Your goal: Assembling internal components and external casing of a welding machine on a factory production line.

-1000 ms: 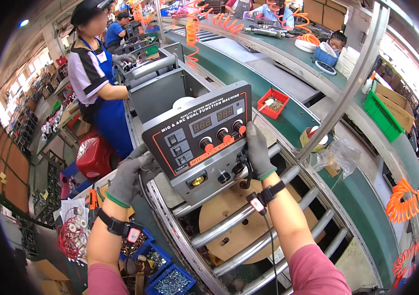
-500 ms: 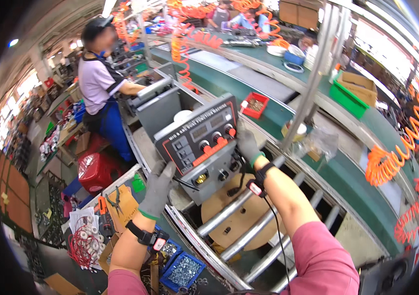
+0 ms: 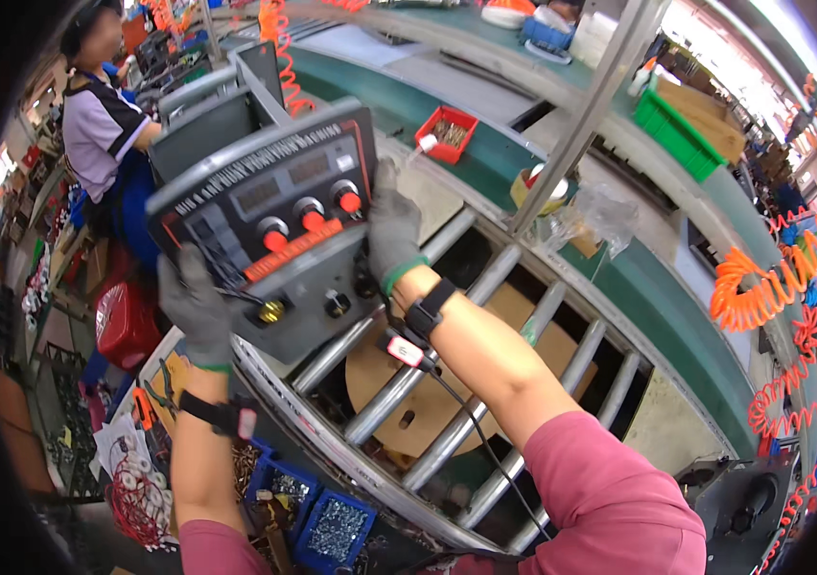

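Between my hands is a grey metal welding machine (image 3: 308,316) with a black control panel, red-capped knobs (image 3: 312,217) and sockets below. Its panel leans back and slants, its right end higher. My left hand (image 3: 196,311), in a grey glove, is closed on the panel's left edge, fingers partly hidden behind it. The gloved right hand (image 3: 395,228) grips the opposite edge. Behind the panel, a grey sheet-metal housing (image 3: 207,134) shows. Under the machine runs a roller conveyor (image 3: 397,402), with a round brown board (image 3: 370,379) visible between the rollers. Wristbands sit on both wrists.
A co-worker (image 3: 102,134) stands at the far left near a red stool (image 3: 127,324). Blue bins (image 3: 337,529) of small hardware and pliers (image 3: 161,391) lie beside my left arm. A metal post (image 3: 576,125), red bin (image 3: 445,134), green bin (image 3: 677,134) and orange coiled hose (image 3: 752,302) are rightward.
The view has shifted, and the machine now appears larger and farther left. Its panel faces me more and leans back. Both hands have stayed on its edges.
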`<act>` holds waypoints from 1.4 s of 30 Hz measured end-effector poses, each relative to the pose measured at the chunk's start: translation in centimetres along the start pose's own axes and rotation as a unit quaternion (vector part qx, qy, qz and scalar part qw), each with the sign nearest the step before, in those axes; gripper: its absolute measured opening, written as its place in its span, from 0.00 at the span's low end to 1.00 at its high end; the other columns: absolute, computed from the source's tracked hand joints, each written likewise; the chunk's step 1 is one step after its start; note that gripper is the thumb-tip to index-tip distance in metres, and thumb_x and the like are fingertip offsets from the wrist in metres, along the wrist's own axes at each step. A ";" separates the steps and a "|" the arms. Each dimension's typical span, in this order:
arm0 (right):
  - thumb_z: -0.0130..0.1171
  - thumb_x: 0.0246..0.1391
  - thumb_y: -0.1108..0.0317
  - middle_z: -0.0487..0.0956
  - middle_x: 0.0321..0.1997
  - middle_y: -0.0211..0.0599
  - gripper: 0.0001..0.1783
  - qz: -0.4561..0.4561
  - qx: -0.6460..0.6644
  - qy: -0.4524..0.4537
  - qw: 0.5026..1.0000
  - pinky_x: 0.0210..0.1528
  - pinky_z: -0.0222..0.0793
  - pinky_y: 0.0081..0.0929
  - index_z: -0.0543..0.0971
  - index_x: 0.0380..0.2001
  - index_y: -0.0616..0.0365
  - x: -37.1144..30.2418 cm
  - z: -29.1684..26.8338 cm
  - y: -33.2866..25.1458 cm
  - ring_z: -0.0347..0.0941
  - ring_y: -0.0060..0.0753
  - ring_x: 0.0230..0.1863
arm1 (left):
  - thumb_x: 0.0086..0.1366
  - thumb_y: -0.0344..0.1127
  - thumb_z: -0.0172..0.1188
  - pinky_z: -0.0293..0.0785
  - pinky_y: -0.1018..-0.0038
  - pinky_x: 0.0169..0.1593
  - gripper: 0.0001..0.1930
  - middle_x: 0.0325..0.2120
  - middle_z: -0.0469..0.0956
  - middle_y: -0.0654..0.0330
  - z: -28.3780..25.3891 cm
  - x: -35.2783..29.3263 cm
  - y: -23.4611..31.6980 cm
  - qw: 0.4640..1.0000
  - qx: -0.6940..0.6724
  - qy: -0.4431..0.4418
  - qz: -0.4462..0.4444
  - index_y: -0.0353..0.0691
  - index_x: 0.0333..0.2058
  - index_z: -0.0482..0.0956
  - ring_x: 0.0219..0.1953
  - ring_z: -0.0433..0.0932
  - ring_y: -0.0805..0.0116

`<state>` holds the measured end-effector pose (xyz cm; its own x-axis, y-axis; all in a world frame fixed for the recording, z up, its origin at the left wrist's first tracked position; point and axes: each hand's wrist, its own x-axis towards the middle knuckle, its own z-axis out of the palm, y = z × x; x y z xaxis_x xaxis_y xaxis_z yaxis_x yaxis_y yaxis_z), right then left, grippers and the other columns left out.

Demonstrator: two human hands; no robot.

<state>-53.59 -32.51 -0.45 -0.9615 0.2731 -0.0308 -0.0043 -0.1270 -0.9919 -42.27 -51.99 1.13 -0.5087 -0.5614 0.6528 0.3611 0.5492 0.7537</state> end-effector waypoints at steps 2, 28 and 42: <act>0.45 0.57 0.40 0.75 0.24 0.48 0.36 -0.028 -0.066 -0.093 0.993 0.41 0.64 0.38 0.78 0.28 0.69 0.6 2.2 2.2 0.68 0.43 0.30 | 0.68 0.46 0.50 0.67 0.74 0.36 0.21 0.27 0.74 0.59 -2.7 3.5 -4.3 0.997 0.045 -0.024 0.061 0.28 0.40 0.72 0.29 0.68 0.73; 0.53 0.45 0.64 0.78 0.28 0.50 0.12 -0.091 -0.198 -0.313 0.925 0.42 0.72 0.40 0.78 0.29 0.61 -7.1 -8.3 6.3 0.77 0.47 0.33 | 0.63 0.35 0.46 0.65 0.71 0.55 0.20 0.49 0.73 0.53 6.4 -8.9 -4.5 0.922 0.206 -0.325 -0.044 0.30 0.51 0.71 0.50 0.71 0.65; 0.53 0.55 0.59 0.78 0.38 0.42 0.15 -0.077 -0.275 -0.113 0.952 0.45 0.69 0.33 0.76 0.42 0.55 -32.0 -41.9 -8.0 0.75 0.41 0.40 | 0.59 0.32 0.46 0.62 0.68 0.58 0.22 0.51 0.71 0.52 8.4 -13.4 14.0 0.950 0.078 -0.300 0.044 0.30 0.52 0.70 0.53 0.69 0.62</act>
<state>-11.24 -0.31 3.36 -0.9959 0.0287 0.0857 -0.0648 0.4341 -0.8985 -36.95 -31.62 2.27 -0.8525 -0.0808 0.5164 0.3263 0.6895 0.6466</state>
